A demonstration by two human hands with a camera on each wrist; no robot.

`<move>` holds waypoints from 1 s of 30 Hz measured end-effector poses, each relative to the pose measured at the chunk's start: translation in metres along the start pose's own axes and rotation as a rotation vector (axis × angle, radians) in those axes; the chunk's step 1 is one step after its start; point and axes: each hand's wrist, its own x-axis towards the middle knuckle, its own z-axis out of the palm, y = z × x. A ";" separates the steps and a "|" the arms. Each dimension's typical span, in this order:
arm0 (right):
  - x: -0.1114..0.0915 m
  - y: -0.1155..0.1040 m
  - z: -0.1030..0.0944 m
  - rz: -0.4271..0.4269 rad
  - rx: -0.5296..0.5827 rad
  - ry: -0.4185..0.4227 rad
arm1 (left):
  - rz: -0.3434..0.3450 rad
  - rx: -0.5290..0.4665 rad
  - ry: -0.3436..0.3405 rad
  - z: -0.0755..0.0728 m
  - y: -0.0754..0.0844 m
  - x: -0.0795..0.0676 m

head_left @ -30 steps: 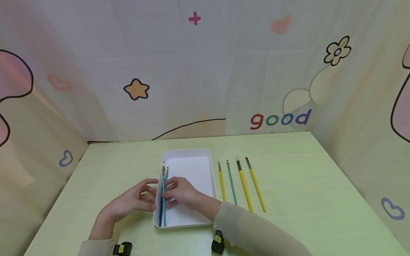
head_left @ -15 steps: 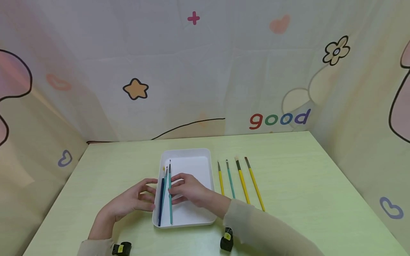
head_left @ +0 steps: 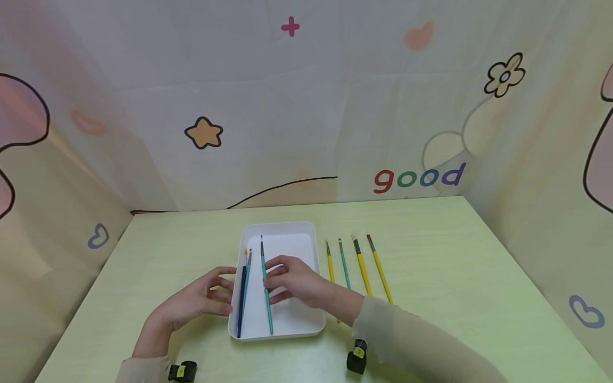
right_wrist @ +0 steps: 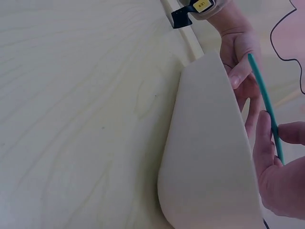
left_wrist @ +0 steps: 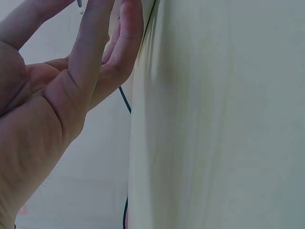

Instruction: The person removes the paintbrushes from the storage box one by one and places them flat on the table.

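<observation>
My right hand (head_left: 297, 282) is over the white tray (head_left: 297, 330) and pinches a teal paintbrush (head_left: 268, 314) by its handle, bristles toward the far side. In the right wrist view, the brush's teal handle (right_wrist: 261, 86) rises above the tray rim between thumb and fingers. My left hand (head_left: 196, 300) lies against the tray's left wall, fingers spread and loosely bent, tips at the wall. The left wrist view shows this palm and fingers (left_wrist: 88, 47) with nothing gripped. Inside the tray, along its left side, lie a dark blue paintbrush (head_left: 241, 303) and another teal paintbrush (head_left: 247, 276).
Right of the tray, a row of paintbrushes lies on the pale green table (head_left: 455, 266): a short yellow one (head_left: 330, 266), a teal one (head_left: 345, 266) and two longer yellow ones, including the rightmost (head_left: 380, 271). My right sleeve (head_left: 412, 330) covers some handle ends. A printed curtain (head_left: 287, 106) encloses the table.
My right hand has lifted the teal paintbrush away from the others at the tray's left wall and carried it rightward toward the tray's middle. The left hand has stayed put.
</observation>
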 end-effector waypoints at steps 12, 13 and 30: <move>-0.014 -0.002 -0.016 -0.012 0.019 -0.003 | 0.023 -0.007 -0.007 0.000 -0.001 -0.001; -0.015 -0.001 -0.018 -0.013 0.021 -0.002 | 0.022 -0.005 -0.006 0.000 -0.001 0.000; -0.040 -0.006 -0.054 -0.044 0.001 0.047 | 0.022 0.020 0.000 -0.001 -0.001 -0.002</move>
